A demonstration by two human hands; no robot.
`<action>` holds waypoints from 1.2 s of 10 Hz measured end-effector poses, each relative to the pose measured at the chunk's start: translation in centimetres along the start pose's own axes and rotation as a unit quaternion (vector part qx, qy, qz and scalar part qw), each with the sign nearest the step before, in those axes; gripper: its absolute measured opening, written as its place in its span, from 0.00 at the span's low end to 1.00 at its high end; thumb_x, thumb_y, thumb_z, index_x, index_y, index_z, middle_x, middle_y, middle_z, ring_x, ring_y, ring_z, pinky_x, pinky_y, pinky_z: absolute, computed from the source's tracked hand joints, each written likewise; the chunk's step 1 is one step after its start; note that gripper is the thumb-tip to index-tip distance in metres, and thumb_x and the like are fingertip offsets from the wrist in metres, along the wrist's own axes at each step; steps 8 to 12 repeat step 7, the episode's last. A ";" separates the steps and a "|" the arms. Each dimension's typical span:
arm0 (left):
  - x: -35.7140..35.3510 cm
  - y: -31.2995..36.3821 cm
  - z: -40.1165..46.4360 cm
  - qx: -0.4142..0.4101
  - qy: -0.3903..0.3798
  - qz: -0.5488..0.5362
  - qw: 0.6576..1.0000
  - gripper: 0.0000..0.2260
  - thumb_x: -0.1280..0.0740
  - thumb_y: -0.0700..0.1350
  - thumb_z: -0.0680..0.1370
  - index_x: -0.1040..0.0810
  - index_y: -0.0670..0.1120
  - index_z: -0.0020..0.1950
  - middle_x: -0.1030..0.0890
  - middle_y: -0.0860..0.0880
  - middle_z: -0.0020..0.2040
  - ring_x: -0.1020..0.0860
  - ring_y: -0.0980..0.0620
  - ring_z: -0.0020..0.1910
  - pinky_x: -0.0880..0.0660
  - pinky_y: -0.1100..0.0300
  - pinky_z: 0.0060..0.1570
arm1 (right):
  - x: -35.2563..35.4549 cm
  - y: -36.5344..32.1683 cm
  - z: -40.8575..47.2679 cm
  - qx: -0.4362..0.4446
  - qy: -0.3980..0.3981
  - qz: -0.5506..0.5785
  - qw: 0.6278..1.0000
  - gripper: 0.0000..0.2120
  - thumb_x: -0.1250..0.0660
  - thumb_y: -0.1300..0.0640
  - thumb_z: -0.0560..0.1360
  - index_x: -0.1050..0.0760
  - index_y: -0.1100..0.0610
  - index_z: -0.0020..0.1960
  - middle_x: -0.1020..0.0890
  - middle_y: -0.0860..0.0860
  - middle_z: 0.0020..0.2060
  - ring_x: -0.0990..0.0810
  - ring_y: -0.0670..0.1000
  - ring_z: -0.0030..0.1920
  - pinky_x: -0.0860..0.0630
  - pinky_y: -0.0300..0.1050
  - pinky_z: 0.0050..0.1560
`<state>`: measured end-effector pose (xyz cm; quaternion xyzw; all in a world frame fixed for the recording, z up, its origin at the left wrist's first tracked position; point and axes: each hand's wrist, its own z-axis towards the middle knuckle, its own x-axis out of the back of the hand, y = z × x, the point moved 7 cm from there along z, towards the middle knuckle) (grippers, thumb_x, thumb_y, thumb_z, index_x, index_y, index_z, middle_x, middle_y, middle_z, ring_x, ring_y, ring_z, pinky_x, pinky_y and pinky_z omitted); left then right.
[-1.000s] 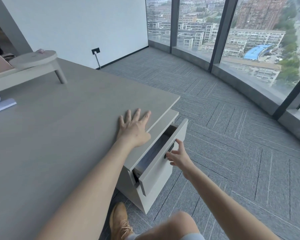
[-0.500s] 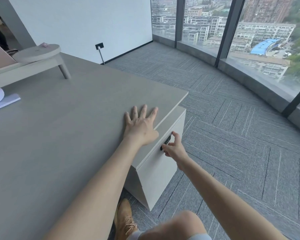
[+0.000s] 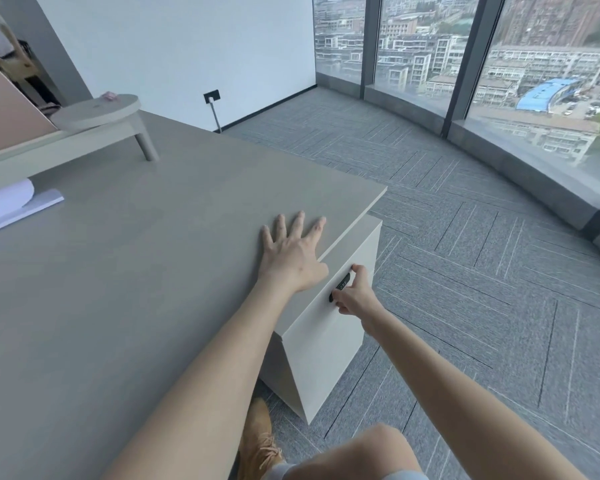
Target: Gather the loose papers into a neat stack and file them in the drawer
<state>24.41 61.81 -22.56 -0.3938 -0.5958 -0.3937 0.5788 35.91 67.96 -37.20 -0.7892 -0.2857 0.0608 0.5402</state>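
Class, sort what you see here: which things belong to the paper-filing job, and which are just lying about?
Belongs to the job:
- drawer, shut
- its dark handle
- right hand at the handle
- left hand flat on the desk
- white papers at the desk's far left

Lying about:
- round stand
- small pink item on it
- wall socket

Desk top (image 3: pixel 125 278) is plain matte grey-beige w/ faint grain; drawer front (image 3: pixel 329 344) is off-white w/ a small black handle (image 3: pixel 340 287). Carpet (image 3: pixel 465 306) is mid-grey tiles w/ thin light and dark stripes laid in a herringbone-type pattern; wall (image 3: pixel 174 46) is plain white w/ a black skirting line and black socket (image 3: pixel 211 96). Paper (image 3: pixel 11 206) at desk's left edge is white to pale lilac, shoe (image 3: pixel 258 441) is tan suede w/ matching laces, window frames (image 3: pixel 465 64) are dark grey, and a bright blue roof (image 3: pixel 548 93) shows outside.
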 end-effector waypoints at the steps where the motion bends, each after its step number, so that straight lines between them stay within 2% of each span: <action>1: 0.2 0.0 -0.2 -0.002 0.007 -0.012 1.000 0.39 0.39 0.58 0.72 0.52 0.60 0.80 0.51 0.48 0.82 0.53 0.38 0.80 0.55 0.37 0.76 | 0.0 -0.3 -0.6 -0.013 -0.012 -0.036 0.999 0.33 0.35 0.60 0.69 0.45 0.45 0.69 0.20 0.59 0.54 0.19 0.60 0.50 0.19 0.52 0.48; 2: 0.5 -0.1 -0.7 -0.005 0.013 -0.031 0.999 0.37 0.40 0.58 0.73 0.49 0.58 0.80 0.49 0.47 0.82 0.52 0.39 0.80 0.54 0.41 0.76 | 0.1 -0.9 -1.2 -0.010 -0.033 -0.093 0.995 0.27 0.36 0.59 0.71 0.44 0.47 0.65 0.22 0.56 0.47 0.23 0.58 0.45 0.21 0.52 0.45; 3: 1.0 0.2 -1.5 -0.007 0.019 -0.064 0.998 0.35 0.39 0.56 0.74 0.46 0.54 0.81 0.47 0.45 0.82 0.51 0.42 0.80 0.53 0.45 0.77 | 0.8 -2.7 -2.3 0.026 -0.025 -0.185 0.982 0.18 0.38 0.62 0.72 0.41 0.52 0.57 0.25 0.54 0.44 0.27 0.57 0.44 0.26 0.45 0.39; 4: 1.4 0.1 -2.9 0.015 0.013 -0.187 0.982 0.37 0.37 0.56 0.76 0.50 0.52 0.81 0.52 0.44 0.82 0.55 0.44 0.81 0.54 0.48 0.78 | 2.0 -4.9 -3.4 0.082 0.005 -0.233 0.969 0.14 0.40 0.64 0.73 0.30 0.58 0.58 0.24 0.60 0.58 0.23 0.60 0.57 0.27 0.44 0.45; 5: 3.3 -0.3 -5.1 0.053 0.039 -0.368 0.927 0.37 0.34 0.53 0.77 0.50 0.52 0.81 0.54 0.47 0.82 0.56 0.48 0.81 0.53 0.50 0.77 | 3.2 -6.9 -5.7 0.114 -0.003 -0.264 0.958 0.30 0.38 0.60 0.76 0.39 0.58 0.77 0.31 0.61 0.71 0.29 0.59 0.70 0.32 0.43 0.59; 6: 5.5 -1.9 -7.2 0.084 0.094 -0.456 0.881 0.34 0.33 0.50 0.77 0.44 0.52 0.80 0.45 0.50 0.81 0.46 0.50 0.80 0.46 0.51 0.77 | 4.4 -9.5 -8.4 0.165 0.003 -0.251 0.954 0.30 0.37 0.58 0.78 0.39 0.55 0.78 0.30 0.60 0.71 0.30 0.57 0.70 0.33 0.45 0.64; 7: 7.7 -3.2 -9.0 0.076 0.125 -0.498 0.855 0.32 0.33 0.52 0.72 0.36 0.54 0.76 0.35 0.52 0.79 0.37 0.52 0.77 0.40 0.50 0.76 | 5.4 -12.6 -11.4 0.216 0.012 -0.171 0.961 0.25 0.35 0.58 0.77 0.30 0.51 0.73 0.24 0.56 0.68 0.22 0.56 0.62 0.29 0.43 0.53; 12: 7.7 -3.2 -9.0 0.076 0.125 -0.498 0.855 0.32 0.33 0.52 0.72 0.36 0.54 0.76 0.35 0.52 0.79 0.37 0.52 0.77 0.40 0.50 0.76 | 5.4 -12.6 -11.4 0.216 0.012 -0.171 0.961 0.25 0.35 0.58 0.77 0.30 0.51 0.73 0.24 0.56 0.68 0.22 0.56 0.62 0.29 0.43 0.53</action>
